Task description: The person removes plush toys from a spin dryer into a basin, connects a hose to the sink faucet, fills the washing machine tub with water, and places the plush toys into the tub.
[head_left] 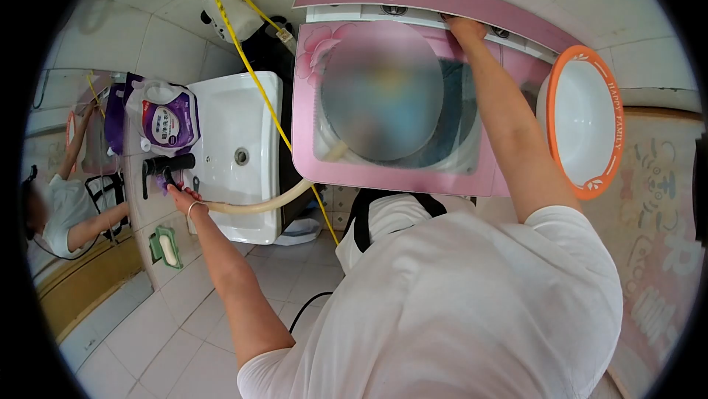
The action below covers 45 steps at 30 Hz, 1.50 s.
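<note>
My left hand (183,197) is closed around the end of a beige hose (258,206), just below the black faucet (166,166) at the sink's left side. The hose curves across the white sink (228,225) to the pink washing machine (391,177). Through its clear lid, dark blue contents (453,130) show; a large blurred patch covers much of the lid. My right hand (466,29) reaches to the machine's control panel, fingers closed at a dark knob mostly hidden by them. Other knobs (394,10) sit on either side.
An orange-rimmed white basin (581,126) stands right of the machine. A yellow cord (258,89) hangs across the sink's right edge. Beside the faucet lie a purple detergent bag (168,120) and a green soap dish (167,247). A mirror (81,178) lines the left wall.
</note>
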### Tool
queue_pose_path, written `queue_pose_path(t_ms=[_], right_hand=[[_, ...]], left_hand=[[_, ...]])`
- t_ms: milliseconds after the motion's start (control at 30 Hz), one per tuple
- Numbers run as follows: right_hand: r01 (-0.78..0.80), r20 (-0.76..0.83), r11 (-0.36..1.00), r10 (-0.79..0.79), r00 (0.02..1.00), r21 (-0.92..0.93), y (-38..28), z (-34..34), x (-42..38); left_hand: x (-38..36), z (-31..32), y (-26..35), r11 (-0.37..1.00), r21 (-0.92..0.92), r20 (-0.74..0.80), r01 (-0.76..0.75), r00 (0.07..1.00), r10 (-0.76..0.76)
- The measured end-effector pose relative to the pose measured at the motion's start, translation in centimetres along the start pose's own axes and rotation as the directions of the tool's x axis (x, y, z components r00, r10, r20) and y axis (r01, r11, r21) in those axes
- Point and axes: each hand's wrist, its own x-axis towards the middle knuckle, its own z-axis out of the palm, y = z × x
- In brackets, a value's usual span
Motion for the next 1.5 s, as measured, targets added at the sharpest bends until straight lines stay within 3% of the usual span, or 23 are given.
queue_pose_path(t_ms=[200,400,633,833,1500], right_hand=[[-0.058,0.035,0.998,0.057,0.998,0.006,-0.6,-0.8,-0.5],[0.004,-0.133,0.996,0.008,0.991,0.091,-0.1,0.4,-0.4],[0.006,-0.201,0.994,0.016,0.979,0.108,-0.4,0.7,-1.0],[-0.106,-0.176,0.989,0.123,0.977,0.1,-0.9,0.9,-0.9],[-0.124,-0.145,0.99,0.133,0.98,0.073,-0.9,1.1,-0.7]], left_hand=[[0.3,0.0,-0.3,1.0,-0.008,-0.001,0.008,1.0,-0.008],[0.4,0.1,-0.4,1.0,-0.002,-0.009,0.015,1.0,-0.015],[0.2,0.0,-0.4,1.0,0.012,-0.004,0.0,1.0,0.0],[0.8,-0.1,-0.7,1.0,0.018,-0.005,0.0,1.0,0.0],[0.3,-0.1,-0.6,1.0,0.001,0.013,-0.015,1.0,0.015]])
